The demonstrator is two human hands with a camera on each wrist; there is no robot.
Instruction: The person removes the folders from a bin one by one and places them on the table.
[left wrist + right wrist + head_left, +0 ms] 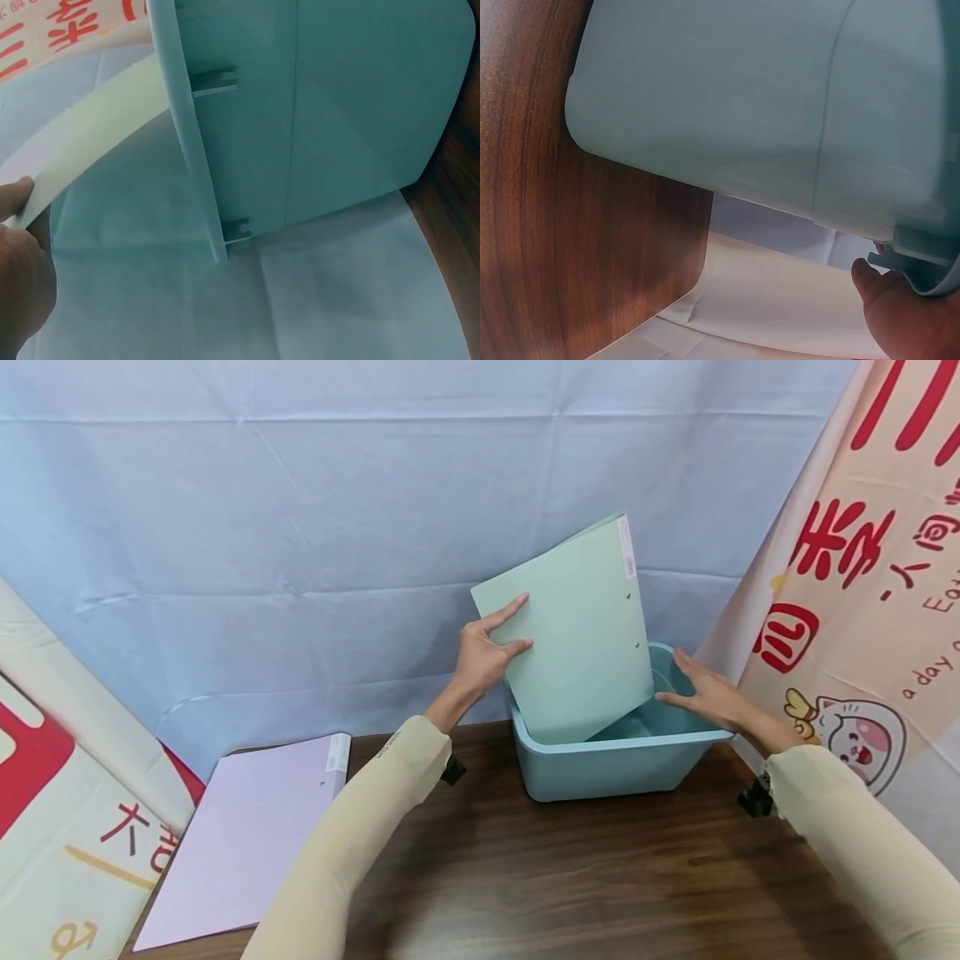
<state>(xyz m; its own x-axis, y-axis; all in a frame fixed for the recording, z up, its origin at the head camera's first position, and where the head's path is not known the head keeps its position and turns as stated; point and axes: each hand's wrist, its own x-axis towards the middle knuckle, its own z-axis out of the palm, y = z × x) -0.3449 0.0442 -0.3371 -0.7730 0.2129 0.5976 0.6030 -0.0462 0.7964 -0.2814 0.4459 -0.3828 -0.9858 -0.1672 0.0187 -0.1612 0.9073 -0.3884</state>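
Observation:
My left hand (483, 656) holds a pale green file folder (577, 627) by its left edge, thumb and index finger showing on the front. The folder stands tilted, its lower corner inside a blue-green plastic bin (600, 772) and most of it above the rim. A white label strip and two small rivets run along its right side. In the left wrist view the folder's pale edge (97, 135) passes between the fingers. At the bin's right end is my right hand (708, 693), fingers extended over the rim and thumb near the folder's lower right edge.
A lavender file folder (247, 835) with a white label lies flat on the left of the dark wooden table (570, 877). Behind hangs a light blue cloth (360, 527). Printed cloths with red lettering stand at the left and right (862, 610), the right one close to the bin.

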